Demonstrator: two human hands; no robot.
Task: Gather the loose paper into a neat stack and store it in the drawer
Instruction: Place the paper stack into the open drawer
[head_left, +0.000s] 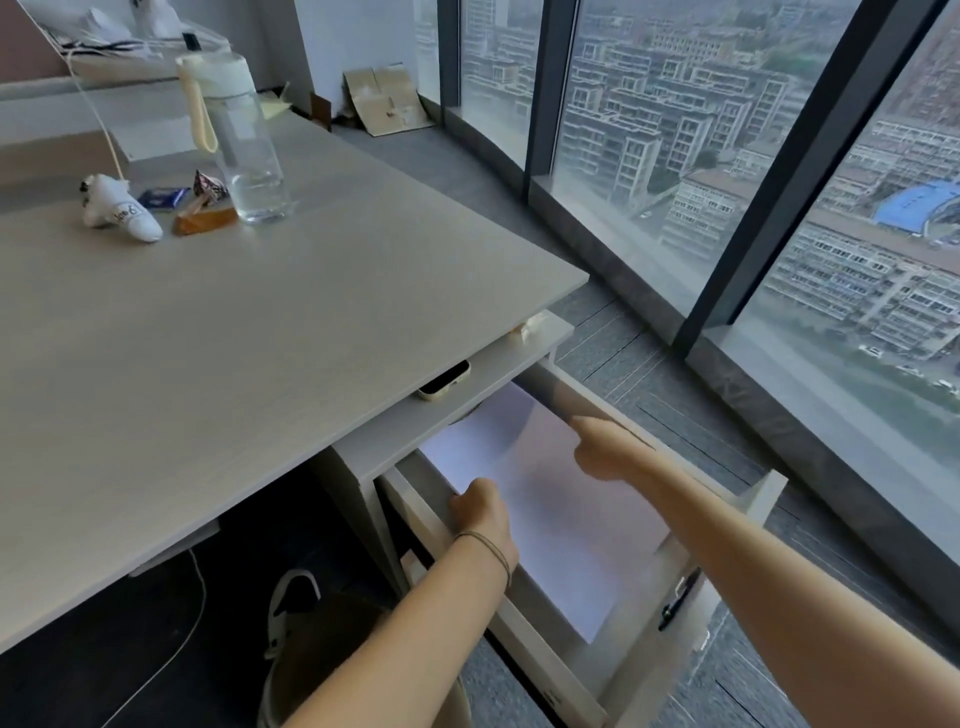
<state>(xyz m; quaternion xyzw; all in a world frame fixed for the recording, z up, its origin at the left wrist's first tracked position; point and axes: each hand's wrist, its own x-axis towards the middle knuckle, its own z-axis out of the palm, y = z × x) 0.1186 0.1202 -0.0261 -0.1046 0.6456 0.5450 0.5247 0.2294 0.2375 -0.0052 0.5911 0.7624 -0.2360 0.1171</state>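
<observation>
A white paper stack lies flat inside the pulled-out drawer of the cabinet beside the desk. My left hand rests on the stack's left edge with fingers curled over it. My right hand reaches over the drawer's right wall and touches the stack's far right edge, fingers bent down. The stack's far end runs under the cabinet's top. Whether either hand grips the sheets or only presses on them is unclear.
The desk carries a water bottle, a white plush toy and small packets. A phone lies on the shelf under the desk edge. A bag stands on the floor at left. Floor-to-ceiling windows run along the right.
</observation>
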